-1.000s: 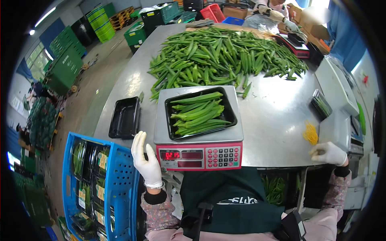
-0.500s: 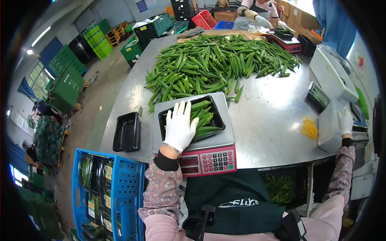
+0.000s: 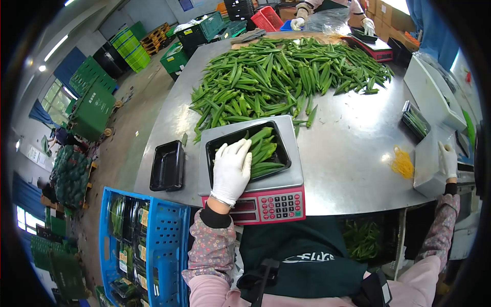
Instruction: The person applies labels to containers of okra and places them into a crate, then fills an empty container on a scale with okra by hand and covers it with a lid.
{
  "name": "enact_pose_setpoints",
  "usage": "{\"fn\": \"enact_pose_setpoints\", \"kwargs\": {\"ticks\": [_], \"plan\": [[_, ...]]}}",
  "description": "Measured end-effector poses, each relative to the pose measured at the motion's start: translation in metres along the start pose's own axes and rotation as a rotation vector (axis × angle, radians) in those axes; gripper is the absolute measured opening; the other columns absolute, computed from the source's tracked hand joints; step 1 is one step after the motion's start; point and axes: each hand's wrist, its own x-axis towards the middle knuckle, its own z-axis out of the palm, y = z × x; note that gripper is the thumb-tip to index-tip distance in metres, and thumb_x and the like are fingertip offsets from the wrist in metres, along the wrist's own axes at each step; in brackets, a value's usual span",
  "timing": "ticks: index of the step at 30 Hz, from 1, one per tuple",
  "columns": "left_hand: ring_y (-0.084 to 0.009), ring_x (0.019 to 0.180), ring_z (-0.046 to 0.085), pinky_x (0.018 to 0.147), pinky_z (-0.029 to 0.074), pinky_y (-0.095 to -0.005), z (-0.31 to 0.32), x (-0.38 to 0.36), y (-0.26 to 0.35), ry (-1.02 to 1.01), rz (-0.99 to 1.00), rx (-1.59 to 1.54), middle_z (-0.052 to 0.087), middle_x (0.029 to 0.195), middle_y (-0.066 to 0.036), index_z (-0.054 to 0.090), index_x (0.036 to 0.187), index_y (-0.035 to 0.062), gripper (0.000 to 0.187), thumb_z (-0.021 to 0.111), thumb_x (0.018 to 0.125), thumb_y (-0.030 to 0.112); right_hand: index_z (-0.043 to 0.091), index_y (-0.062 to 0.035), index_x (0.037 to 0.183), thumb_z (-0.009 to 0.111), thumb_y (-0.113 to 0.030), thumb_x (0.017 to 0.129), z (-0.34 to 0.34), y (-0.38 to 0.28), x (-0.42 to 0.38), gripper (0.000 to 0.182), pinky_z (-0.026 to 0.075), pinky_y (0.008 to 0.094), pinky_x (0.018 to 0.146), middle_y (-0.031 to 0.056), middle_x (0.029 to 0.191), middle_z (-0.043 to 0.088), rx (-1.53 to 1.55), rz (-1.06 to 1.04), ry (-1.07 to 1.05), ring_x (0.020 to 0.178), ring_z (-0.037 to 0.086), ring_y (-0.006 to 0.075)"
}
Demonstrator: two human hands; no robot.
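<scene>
The left hand (image 3: 231, 173) curled its fingers over okra (image 3: 265, 149). Whether it or the right hand (image 3: 448, 161) gripped anything was unclear.

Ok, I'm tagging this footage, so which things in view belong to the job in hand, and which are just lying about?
In use, it seems:
White-gloved left hand, at the long green okra pods
Rectangular black plastic tray holding them
Red-and-silver electronic scale beneath

Apparently lying about:
Green wheeled plastic bin
Yellow-green stacked plastic crates
Red plastic crate
</scene>
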Motion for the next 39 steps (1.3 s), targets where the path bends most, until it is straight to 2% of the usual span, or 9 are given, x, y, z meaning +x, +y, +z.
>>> {"fn": "enact_pose_setpoints", "kwargs": {"ticks": [1, 4, 8, 13, 24, 30, 32, 35, 39], "plan": [[-0.0304, 0.121, 0.055, 0.111, 0.034, -0.0469, -0.004, -0.001, 0.0, -0.021, 0.004, -0.022, 0.063, 0.128, -0.013, 0.063, 0.127, 0.007, 0.035, 0.061, 0.093, 0.014, 0.07, -0.0031, 0.102, 0.065, -0.036, 0.094, 0.0, -0.003, 0.003, 0.035, 0.045, 0.0304, 0.057, 0.008, 0.074, 0.062, 0.291, 0.361, -0.191, 0.061, 0.057, 0.0169], [-0.0293, 0.127, 0.053, 0.114, 0.031, -0.0475, -0.01, -0.007, 0.003, 0.084, 0.037, 0.031, 0.062, 0.13, -0.011, 0.064, 0.128, 0.0093, 0.035, 0.06, 0.093, 0.01, 0.067, -0.0052, 0.091, 0.065, -0.036, 0.096, 0.004, -0.005, 0.002, 0.031, 0.034, 0.0224, 0.047, -0.0045, 0.064, 0.05, 0.522, 0.416, -0.119, 0.054, 0.049, 0.004], [-0.0283, 0.13, 0.051, 0.117, 0.027, -0.0475, -0.031, -0.023, 0.005, 0.333, -0.107, 0.036, 0.062, 0.131, -0.009, 0.064, 0.129, 0.0098, 0.039, 0.057, 0.091, 0.005, 0.069, -0.0069, 0.093, 0.065, -0.037, 0.095, 0.008, 0.017, 0.007, 0.031, 0.034, 0.0221, 0.044, -0.0043, 0.069, 0.055, 0.42, 0.358, -0.247, 0.053, 0.049, 0.0043], [-0.0279, 0.122, 0.059, 0.108, 0.042, -0.0393, -0.043, -0.062, -0.009, 0.577, -0.317, -0.182, 0.066, 0.124, -0.012, 0.068, 0.119, 0.003, 0.033, 0.053, 0.091, -0.007, 0.07, -0.0078, 0.097, 0.065, -0.037, 0.095, 0.007, 0.016, 0.007, 0.03, 0.037, 0.0194, 0.047, -0.0049, 0.072, 0.058, 0.469, 0.36, -0.287, 0.055, 0.052, 0.0038], [-0.0175, 0.114, 0.061, 0.1, 0.045, -0.0292, -0.046, -0.094, -0.015, 0.585, -0.619, -0.553, 0.067, 0.123, -0.011, 0.066, 0.123, -0.0029, 0.03, 0.048, 0.1, 0.0, 0.068, -0.0137, 0.095, 0.065, -0.038, 0.095, 0.007, 0.033, 0.006, 0.025, 0.032, 0.0179, 0.047, -0.0092, 0.074, 0.057, 0.694, 0.458, -0.34, 0.055, 0.048, 0.0005], [-0.0168, 0.113, 0.062, 0.102, 0.044, -0.029, -0.044, -0.098, -0.013, 0.605, -0.593, -0.506, 0.069, 0.122, -0.01, 0.066, 0.123, -0.0029, 0.029, 0.048, 0.101, 0.003, 0.066, -0.0045, 0.097, 0.06, -0.018, 0.09, 0.02, 0.0, 0.037, 0.016, 0.041, 0.0285, 0.043, 0.0032, 0.07, 0.058, 0.193, 0.564, -0.336, 0.053, 0.055, 0.0144], [-0.0168, 0.114, 0.062, 0.102, 0.044, -0.029, -0.045, -0.1, -0.011, 0.597, -0.591, -0.49, 0.069, 0.122, -0.01, 0.066, 0.123, -0.0028, 0.029, 0.048, 0.101, 0.003, 0.063, 0.0, 0.099, 0.055, -0.013, 0.089, 0.016, -0.029, 0.044, 0.018, 0.049, 0.0392, 0.049, 0.0154, 0.076, 0.064, 0.018, 0.516, -0.351, 0.059, 0.064, 0.0275], [-0.0167, 0.114, 0.061, 0.101, 0.044, -0.0291, -0.046, -0.107, -0.008, 0.608, -0.592, -0.463, 0.069, 0.122, -0.01, 0.067, 0.123, -0.0028, 0.029, 0.048, 0.101, 0.002, 0.06, 0.0026, 0.107, 0.053, -0.02, 0.093, 0.094, 0.106, 0.081, 0.027, 0.053, 0.0484, 0.066, 0.0262, 0.09, 0.067, -0.598, -0.065, -0.469, 0.078, 0.068, 0.0399], [-0.0183, 0.112, 0.062, 0.1, 0.045, -0.0301, -0.05, -0.12, -0.009, 0.613, -0.612, -0.445, 0.069, 0.12, -0.011, 0.067, 0.121, -0.0025, 0.029, 0.049, 0.1, 0.001, 0.059, 0.0032, 0.114, 0.048, -0.025, 0.097, 0.072, 0.044, 0.043, 0.035, 0.051, 0.0504, 0.081, 0.0311, 0.1, 0.066, -0.5, 0.148, -0.136, 0.095, 0.064, 0.0457]]}}
